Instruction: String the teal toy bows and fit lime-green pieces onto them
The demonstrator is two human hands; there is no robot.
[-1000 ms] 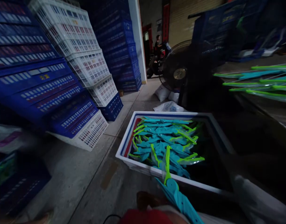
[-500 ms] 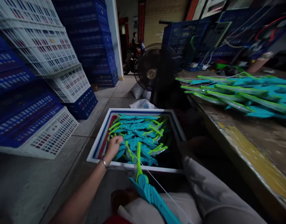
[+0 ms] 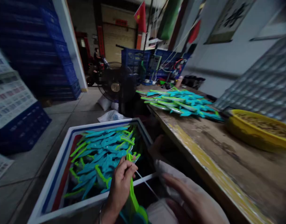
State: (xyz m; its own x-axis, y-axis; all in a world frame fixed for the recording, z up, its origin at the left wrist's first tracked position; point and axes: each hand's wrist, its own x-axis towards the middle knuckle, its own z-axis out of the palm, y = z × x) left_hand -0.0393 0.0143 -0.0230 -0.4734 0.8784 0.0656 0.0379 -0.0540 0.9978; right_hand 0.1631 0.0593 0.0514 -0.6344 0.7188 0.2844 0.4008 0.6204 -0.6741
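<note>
My left hand (image 3: 121, 179) is closed around the upper lime-green limb of a teal-and-green plastic toy bow (image 3: 133, 197), pinching near its tip. A thin white cord (image 3: 147, 185) runs from those fingers down to the right, past my lap. The bow's teal lower part is mostly cut off by the bottom edge. My right hand (image 3: 189, 194), blurred, hovers over my thigh to the right of the cord, its fingers stretched out with nothing visible in them. Just beyond my left hand, a white-rimmed box (image 3: 70, 132) holds a pile of similar teal-and-green bows (image 3: 103, 149).
On the wooden table (image 3: 199, 155) at right lie more teal-and-green bows (image 3: 180, 101) and a yellow basin (image 3: 257, 133) of small pieces. A black fan (image 3: 115, 85) stands past the box. Stacked crates (image 3: 47, 49) line the left. A person (image 3: 96, 56) is in the distant doorway.
The view has swung right. My left hand, earlier pulling the cord out over the box away from the bow, is now at the bow's green tip. My right hand has come into view.
</note>
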